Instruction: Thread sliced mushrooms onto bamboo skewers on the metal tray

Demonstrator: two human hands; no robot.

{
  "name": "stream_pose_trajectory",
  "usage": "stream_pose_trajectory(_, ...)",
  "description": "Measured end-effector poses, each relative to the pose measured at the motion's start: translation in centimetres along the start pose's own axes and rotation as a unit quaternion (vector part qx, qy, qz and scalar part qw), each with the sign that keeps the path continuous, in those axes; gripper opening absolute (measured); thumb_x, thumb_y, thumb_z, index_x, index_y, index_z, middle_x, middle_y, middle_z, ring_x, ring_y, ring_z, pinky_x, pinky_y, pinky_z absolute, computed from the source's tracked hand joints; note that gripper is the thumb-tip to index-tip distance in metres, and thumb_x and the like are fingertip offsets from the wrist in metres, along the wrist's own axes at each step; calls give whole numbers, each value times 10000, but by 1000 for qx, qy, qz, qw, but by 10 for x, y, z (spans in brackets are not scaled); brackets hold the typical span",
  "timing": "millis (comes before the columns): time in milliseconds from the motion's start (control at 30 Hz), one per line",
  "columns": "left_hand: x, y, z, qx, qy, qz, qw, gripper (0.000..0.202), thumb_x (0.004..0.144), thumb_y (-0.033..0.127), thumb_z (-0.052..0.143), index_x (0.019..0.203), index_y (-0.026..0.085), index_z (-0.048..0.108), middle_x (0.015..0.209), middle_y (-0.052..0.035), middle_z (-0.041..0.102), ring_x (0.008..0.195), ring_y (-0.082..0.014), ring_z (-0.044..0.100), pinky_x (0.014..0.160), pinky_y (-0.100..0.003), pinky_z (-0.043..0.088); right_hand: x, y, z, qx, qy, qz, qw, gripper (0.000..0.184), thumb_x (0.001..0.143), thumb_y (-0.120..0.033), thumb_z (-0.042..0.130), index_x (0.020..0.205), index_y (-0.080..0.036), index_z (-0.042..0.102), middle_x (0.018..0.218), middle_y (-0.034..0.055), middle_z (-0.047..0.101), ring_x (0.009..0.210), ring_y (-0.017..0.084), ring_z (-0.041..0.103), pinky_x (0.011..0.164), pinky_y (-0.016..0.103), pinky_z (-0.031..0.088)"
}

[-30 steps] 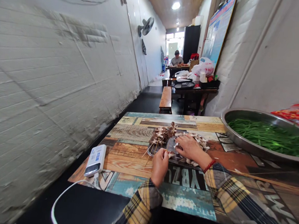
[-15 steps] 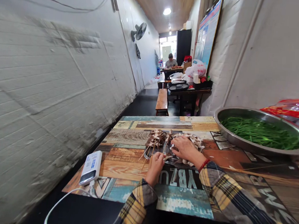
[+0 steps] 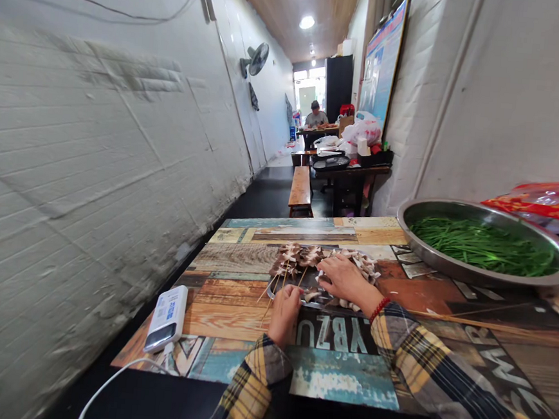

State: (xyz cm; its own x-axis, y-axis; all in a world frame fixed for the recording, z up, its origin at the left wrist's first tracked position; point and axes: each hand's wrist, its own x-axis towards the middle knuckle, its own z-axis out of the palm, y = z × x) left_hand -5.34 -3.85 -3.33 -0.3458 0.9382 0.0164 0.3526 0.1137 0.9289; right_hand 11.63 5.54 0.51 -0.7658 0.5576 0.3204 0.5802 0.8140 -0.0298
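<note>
The left hand (image 3: pixel 285 314) is closed on the bare end of a mushroom skewer (image 3: pixel 311 256), whose mushrooms lie just beyond its fingertips, beside other skewers (image 3: pixel 285 259). The right hand (image 3: pixel 343 280) rests palm down over loose mushroom pieces (image 3: pixel 367 265); whether it grips any, I cannot tell. The skewer should be light, its stick stiff but thin, the mushrooms soft and easily torn (perhaps damp, too), so the bare stick seems the best hold. A second ago its mushrooms stuck up farther from the left hand; now they lie lower.
</note>
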Motion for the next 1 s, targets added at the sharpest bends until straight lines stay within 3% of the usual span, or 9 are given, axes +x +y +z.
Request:
stream_pose_trajectory(133, 6, -2, -12, 85, 41, 37, 995, 252, 793, 276, 401, 681, 167, 598, 584, -1, 528, 589, -137, 491, 546, -240, 331, 0, 1, 1, 5, 2, 7, 1000, 183, 837, -275, 593, 982, -165, 619, 980, 98, 668, 991, 249, 576, 956, 390, 314)
stream_pose_trajectory(267, 7, -7, -13, 131, 57, 71, 987, 265, 810, 270, 394, 660, 160, 582, 633, -26, 577, 647, -154, 530, 593, -253, 351, -1, 0, 2, 4, 0, 4, 1000, 177, 844, -261, 586, 993, -169, 614, 972, 94, 667, 986, 245, 577, 951, 389, 320)
stream_pose_trajectory(467, 3, -8, -8, 157, 6, 55, 986, 268, 831, 226, 401, 703, 153, 625, 608, -32, 609, 623, -154, 574, 602, -248, 374, -1, -1, 5, 0, -9, 3, 1000, 290, 808, -327, 658, 1050, -172, 628, 1025, 112, 663, 1033, 271, 562, 958, 416, 333)
stream_pose_trajectory(600, -13, -1, -16, 176, -12, 62, 982, 250, 839, 295, 477, 932, 155, 661, 651, -37, 643, 657, -173, 605, 617, -252, 398, -2, -3, 1, 9, 9, -17, 1000, 368, 801, -365, 673, 1119, -187, 627, 1147, 124, 632, 1139, 297, 502, 976, 437, 336)
stream_pose_trajectory(733, -46, 10, -32, 214, -17, 111, 970, 352, 833, 322, 524, 1142, 178, 610, 722, -59, 671, 695, -202, 621, 659, -280, 415, -4, -12, -8, 29, 42, -7, 999, 273, 881, -280, 572, 1132, -193, 632, 1205, 118, 607, 1167, 273, 484, 986, 419, 344)
stream_pose_trajectory(867, -81, 32, -55, 176, -38, 165, 970, 262, 831, 375, 552, 1000, 224, 684, 689, -60, 669, 663, -199, 613, 640, -284, 434, -5, -18, -13, 61, 36, 37, 997, 242, 936, -217, 460, 1077, -192, 654, 1048, 100, 668, 1021, 227, 568, 918, 357, 396)
stream_pose_trajectory(933, -85, 45, -73, 131, -4, 179, 975, 242, 829, 374, 557, 967, 232, 696, 796, -77, 700, 724, -200, 630, 689, -288, 461, -2, -20, -12, 85, 32, 60, 994, 254, 939, -216, 447, 1072, -183, 661, 1029, 101, 684, 992, 225, 591, 897, 348, 412)
stream_pose_trajectory(1000, -73, 54, -93, 108, 88, 173, 975, 247, 837, 372, 537, 961, 226, 692, 875, -79, 704, 802, -205, 632, 750, -297, 469, 4, -23, -9, 156, 42, 91, 983, 256, 930, -213, 452, 1055, -182, 673, 1023, 92, 701, 975, 217, 615, 875, 335, 435)
